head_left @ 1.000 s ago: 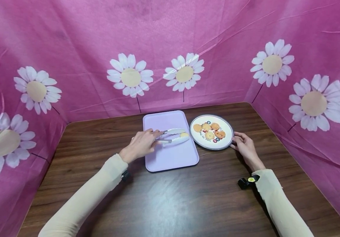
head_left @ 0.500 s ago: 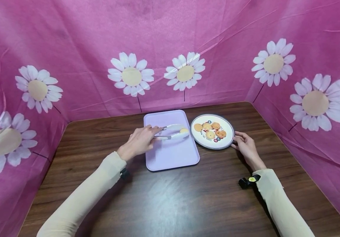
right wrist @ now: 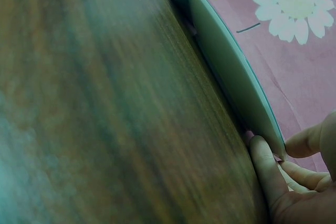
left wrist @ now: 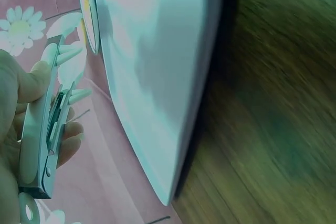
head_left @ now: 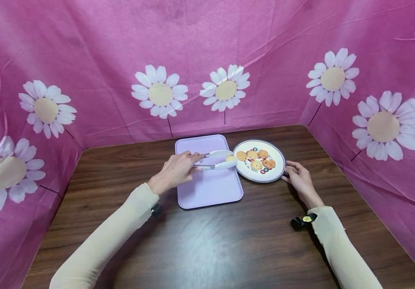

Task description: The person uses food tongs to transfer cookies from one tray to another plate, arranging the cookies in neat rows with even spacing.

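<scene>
My left hand (head_left: pixel 176 170) grips a pair of tongs (head_left: pixel 219 154) with metal handles and white heads, above the lilac tray (head_left: pixel 211 188). Between the tong heads is a small pale-yellow round cookie (head_left: pixel 230 159), overlapping the left rim of the white plate (head_left: pixel 253 176) in the head view. Several cookies (head_left: pixel 268 163) lie on that plate. My right hand (head_left: pixel 300 180) pinches the plate's right edge. In the right wrist view, fingers (right wrist: pixel 265 163) hold the rim from both sides. The left wrist view shows the tong handles (left wrist: pixel 35 140) within the hand.
The brown wooden table (head_left: pixel 207 245) carries tray and plate side by side near its back edge. A pink cloth (head_left: pixel 207 36) printed with white daisies hangs behind and along both sides.
My left hand has carried the tongs and cookie right and slightly toward the back, from over the tray to the plate's left rim. The right hand and plate stay put.
</scene>
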Tool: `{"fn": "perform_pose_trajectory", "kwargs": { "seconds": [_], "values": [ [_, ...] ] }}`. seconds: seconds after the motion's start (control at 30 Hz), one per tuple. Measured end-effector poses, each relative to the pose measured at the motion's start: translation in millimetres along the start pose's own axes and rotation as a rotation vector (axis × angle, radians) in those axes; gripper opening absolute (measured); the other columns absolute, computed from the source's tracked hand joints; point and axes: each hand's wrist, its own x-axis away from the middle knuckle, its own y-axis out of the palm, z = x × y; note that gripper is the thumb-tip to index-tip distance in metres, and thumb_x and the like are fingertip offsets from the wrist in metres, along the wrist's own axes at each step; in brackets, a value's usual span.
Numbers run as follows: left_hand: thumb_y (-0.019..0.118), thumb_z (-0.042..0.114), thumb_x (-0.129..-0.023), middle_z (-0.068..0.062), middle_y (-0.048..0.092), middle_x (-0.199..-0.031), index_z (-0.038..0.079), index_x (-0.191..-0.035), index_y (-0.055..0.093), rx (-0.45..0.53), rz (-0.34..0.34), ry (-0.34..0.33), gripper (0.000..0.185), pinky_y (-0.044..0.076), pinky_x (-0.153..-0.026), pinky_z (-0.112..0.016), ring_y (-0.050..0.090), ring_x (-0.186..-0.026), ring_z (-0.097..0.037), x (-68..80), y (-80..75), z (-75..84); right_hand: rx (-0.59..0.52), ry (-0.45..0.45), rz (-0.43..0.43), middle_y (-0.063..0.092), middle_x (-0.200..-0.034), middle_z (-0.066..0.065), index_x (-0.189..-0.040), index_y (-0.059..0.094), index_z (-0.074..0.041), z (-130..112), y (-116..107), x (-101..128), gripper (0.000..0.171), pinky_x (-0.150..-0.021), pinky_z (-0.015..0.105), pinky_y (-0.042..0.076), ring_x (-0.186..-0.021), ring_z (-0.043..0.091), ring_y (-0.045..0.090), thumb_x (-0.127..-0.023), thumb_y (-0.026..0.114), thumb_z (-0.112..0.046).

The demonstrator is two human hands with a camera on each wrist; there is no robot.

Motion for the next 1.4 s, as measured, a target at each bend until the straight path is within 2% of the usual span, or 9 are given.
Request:
{"fn": "perform_pose_trajectory", "kwargs": {
  "seconds": [0.1, 0.17, 0.23, 0.4, 0.53, 0.97, 1.23, 1.4],
  "values": [
    [0.072, 0.023, -0.097, -0.004, 0.076, -0.116, 0.011, -0.138, 0.067, 0.007, -0.003, 0.021, 0.043, 0.055, -0.064, -0.039, 0.066, -0.091, -0.023, -5.6, -0.2, 5.1, -0.003, -0.002, 0.000, 0.051, -0.140, 0.028, -0.156, 0.032, 0.011, 0, 0, 0, 0.053, -0.085, 0.013, 0.057, -0.093, -0.011, 0.062, -0.109, 0.042, -0.011],
    [0.072, 0.023, -0.097, -0.004, 0.075, -0.114, 0.011, -0.139, 0.066, 0.014, -0.012, 0.030, 0.044, 0.055, -0.064, -0.039, 0.065, -0.091, -0.023, -9.1, -0.1, 8.4, -0.004, -0.002, 0.001, 0.052, -0.139, 0.026, -0.156, 0.032, 0.011, 0, 0, 1, 0.053, -0.085, 0.013, 0.057, -0.093, -0.011, 0.062, -0.109, 0.042, -0.011],
    [0.072, 0.023, -0.097, -0.003, 0.075, -0.115, 0.011, -0.140, 0.066, 0.016, -0.023, 0.033, 0.044, 0.055, -0.065, -0.039, 0.066, -0.092, -0.023, -12.4, 0.5, 11.3, -0.010, -0.002, 0.001, 0.056, -0.132, 0.019, -0.156, 0.032, 0.011, 0, -1, 1, 0.053, -0.085, 0.013, 0.057, -0.093, -0.010, 0.062, -0.109, 0.043, -0.011],
    [0.072, 0.022, -0.097, -0.002, 0.075, -0.120, 0.013, -0.141, 0.065, 0.014, -0.050, 0.021, 0.045, 0.057, -0.065, -0.040, 0.066, -0.093, -0.023, -20.1, 2.0, 17.9, -0.039, -0.012, 0.000, 0.063, -0.109, -0.007, -0.155, 0.033, 0.012, 0, -1, 2, 0.053, -0.083, 0.013, 0.057, -0.091, -0.010, 0.063, -0.108, 0.044, -0.010],
    [0.073, 0.020, -0.096, -0.004, 0.076, -0.114, 0.012, -0.140, 0.065, 0.017, -0.081, 0.011, 0.045, 0.057, -0.065, -0.040, 0.065, -0.089, -0.023, -25.7, 2.6, 22.7, -0.060, -0.032, -0.010, 0.064, -0.099, -0.016, -0.153, 0.034, 0.015, 0, 0, 2, 0.052, -0.082, 0.012, 0.057, -0.091, -0.009, 0.064, -0.108, 0.045, -0.009],
    [0.074, 0.020, -0.095, -0.001, 0.070, -0.095, 0.011, -0.126, 0.070, -0.015, -0.143, 0.027, 0.033, 0.054, -0.062, -0.039, 0.061, -0.083, -0.021, -39.7, 3.4, 33.0, -0.041, -0.030, 0.000, 0.064, -0.099, -0.015, -0.154, 0.035, 0.013, 0, 0, 3, 0.052, -0.083, 0.012, 0.057, -0.091, -0.009, 0.064, -0.108, 0.044, -0.010],
    [0.074, 0.019, -0.095, -0.003, 0.069, -0.091, 0.009, -0.120, 0.072, -0.019, -0.168, 0.020, 0.027, 0.054, -0.063, -0.040, 0.060, -0.081, -0.021, -44.1, 4.2, 35.1, -0.019, -0.014, 0.009, 0.062, -0.108, -0.007, -0.154, 0.035, 0.012, 1, 0, 2, 0.052, -0.084, 0.013, 0.057, -0.092, -0.010, 0.063, -0.109, 0.044, -0.012],
    [0.073, 0.020, -0.095, -0.003, 0.069, -0.091, 0.009, -0.119, 0.072, -0.025, -0.183, 0.021, 0.026, 0.054, -0.062, -0.040, 0.060, -0.080, -0.021, -47.4, 2.4, 35.5, -0.031, -0.014, 0.009, 0.063, -0.102, -0.013, -0.154, 0.035, 0.012, 1, -1, 1, 0.052, -0.083, 0.012, 0.057, -0.091, -0.010, 0.064, -0.108, 0.044, -0.011]
  ]
}}
